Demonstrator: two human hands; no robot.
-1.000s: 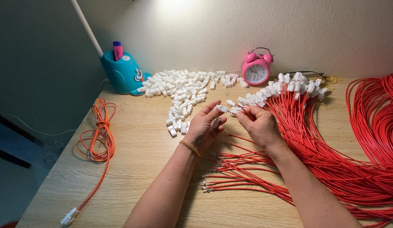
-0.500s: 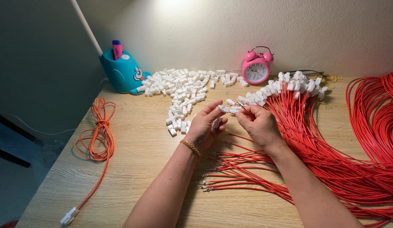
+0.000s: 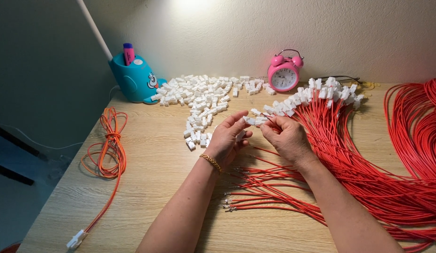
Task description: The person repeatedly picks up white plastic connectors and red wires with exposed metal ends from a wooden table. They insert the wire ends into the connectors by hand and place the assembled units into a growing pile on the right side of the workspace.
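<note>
Wooden table (image 3: 147,187), pale grain, set against a rough cream wall.

Left hand (image 3: 229,139): fingers pinched on a small white plastic connector (image 3: 250,120), held just above the table's middle. Gold chain bracelet (image 3: 211,162) at the wrist.

Right hand (image 3: 287,137): fingers closed on a thin red wire (image 3: 269,118), its end meeting the connector.

Loose white connectors (image 3: 204,96): a scattered pile behind the left hand, toward the wall.

Red wires already fitted with white connectors (image 3: 321,96): fanned to the right, behind the right hand. Bare-ended red wires (image 3: 255,197): lying under both forearms.

Large red wire bundle (image 3: 415,140): looped at the right edge.

Orange coiled cable (image 3: 108,145): left side, white plug near the front edge; bare wood around it.

Teal pen holder (image 3: 133,79): back left corner. Pink twin-bell alarm clock (image 3: 284,72): by the wall, centre.
</note>
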